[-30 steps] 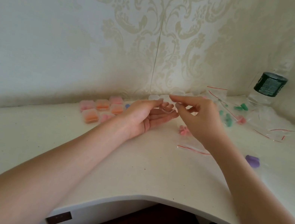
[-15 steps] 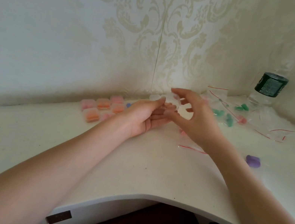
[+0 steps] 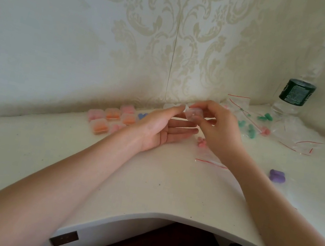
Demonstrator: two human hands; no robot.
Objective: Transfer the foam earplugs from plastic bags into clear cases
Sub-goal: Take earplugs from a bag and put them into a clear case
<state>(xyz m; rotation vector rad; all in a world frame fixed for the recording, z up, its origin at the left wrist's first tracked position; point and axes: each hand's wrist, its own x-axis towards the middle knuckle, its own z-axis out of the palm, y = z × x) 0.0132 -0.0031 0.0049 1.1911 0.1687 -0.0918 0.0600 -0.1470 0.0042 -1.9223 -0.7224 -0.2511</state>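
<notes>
The right hand [image 3: 219, 128] pinches a clear case [image 3: 194, 113] at mid-frame against the flat-fingered left hand [image 3: 162, 129], so this slippery, light case could pop loose onto the tabletop [image 3: 147, 176].

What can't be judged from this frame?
- Clear case, head view: contents are blurred, and the right hand covers part of it.
- Left hand: whether its fingertips touch the case is unclear.
- Bag by the right wrist: the arm hides most of it.

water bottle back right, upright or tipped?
Upright. The water bottle stands on its base in the desk's corner, white cap topmost.
</notes>
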